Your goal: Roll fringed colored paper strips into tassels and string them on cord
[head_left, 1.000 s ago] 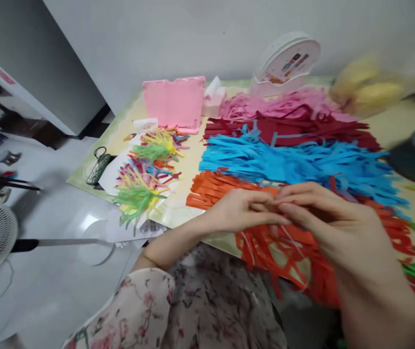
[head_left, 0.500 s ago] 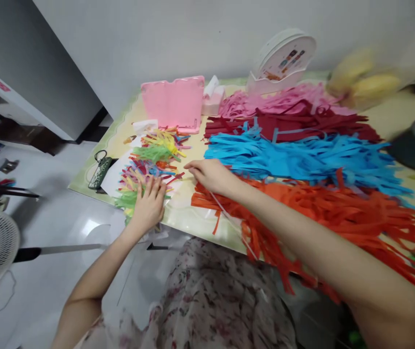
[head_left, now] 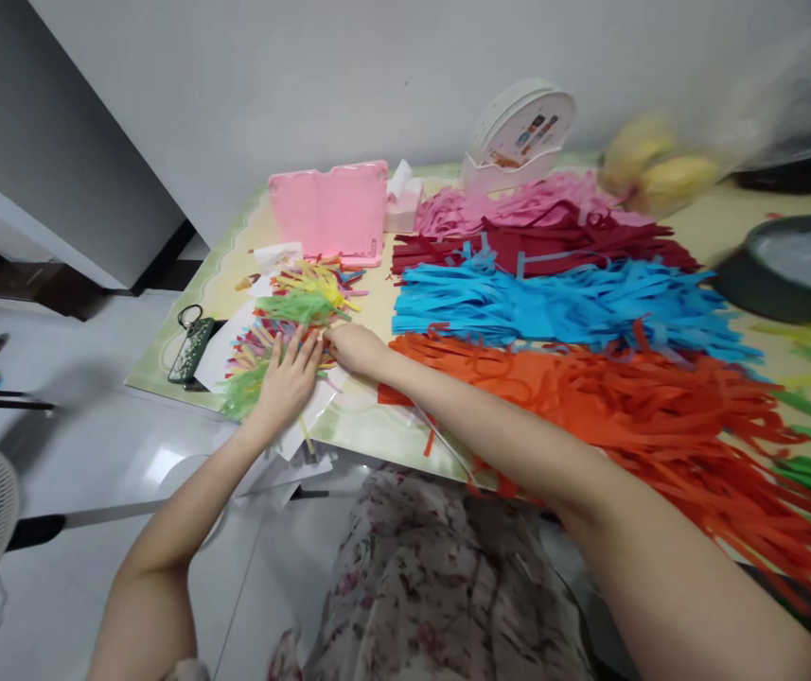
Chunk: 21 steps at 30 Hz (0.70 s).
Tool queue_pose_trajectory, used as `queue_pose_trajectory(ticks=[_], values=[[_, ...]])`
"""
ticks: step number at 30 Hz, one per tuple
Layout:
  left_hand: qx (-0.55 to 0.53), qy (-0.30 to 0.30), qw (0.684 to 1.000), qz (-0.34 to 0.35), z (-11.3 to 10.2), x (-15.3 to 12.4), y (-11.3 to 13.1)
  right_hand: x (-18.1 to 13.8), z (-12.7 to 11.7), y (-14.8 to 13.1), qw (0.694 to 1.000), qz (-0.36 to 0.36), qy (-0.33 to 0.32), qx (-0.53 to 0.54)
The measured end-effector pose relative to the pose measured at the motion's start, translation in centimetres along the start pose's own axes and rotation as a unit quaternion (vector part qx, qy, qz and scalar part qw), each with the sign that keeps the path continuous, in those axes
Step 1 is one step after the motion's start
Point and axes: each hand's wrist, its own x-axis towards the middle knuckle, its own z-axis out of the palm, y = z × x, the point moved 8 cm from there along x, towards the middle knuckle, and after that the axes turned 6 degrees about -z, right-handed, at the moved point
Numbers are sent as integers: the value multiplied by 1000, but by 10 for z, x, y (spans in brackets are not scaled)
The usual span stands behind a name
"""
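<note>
Now left hand [head_left: 288, 380] lies flat, open, on mixed-colour strips [head_left: 306, 305]; right hand [head_left: 357, 348] touches them too, grip can't tell (fingertips tucked under, v. blurry).

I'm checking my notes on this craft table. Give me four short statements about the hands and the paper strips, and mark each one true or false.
1. The left hand lies flat, fingers spread, on the multicoloured strips. True.
2. The blue strips lie between the dark red strips and the orange strips. True.
3. The right hand holds a pair of scissors. False: no scissors show, and its fingertips meet the multicoloured strips beside the left hand.
4. The pink stand lies flat on the orange strips. False: it stands upright behind the multicoloured strips, on the wall side of the table.
</note>
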Motion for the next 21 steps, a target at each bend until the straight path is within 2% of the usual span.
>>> queue_pose_trajectory(ticks=[2, 5, 8, 15, 21], values=[[-18, -11, 1000, 24, 6, 6, -4, -1, 3, -3, 1000, -9, -5, 3], [-55, -48, 997, 22, 18, 14, -14, -2, 4, -5, 1000, -18, -14, 15], [-72, -61, 995, 22, 24, 20, -21, -5, -3, -5, 1000, -15, -7, 27], [-95, -34, 995, 4, 18, 26, -32, -13, -27, 5, 999, -6, 26, 28], [-124, -44, 991, 37, 12, 21, -29, 10, -15, 6, 999, -23, 30, -9]])
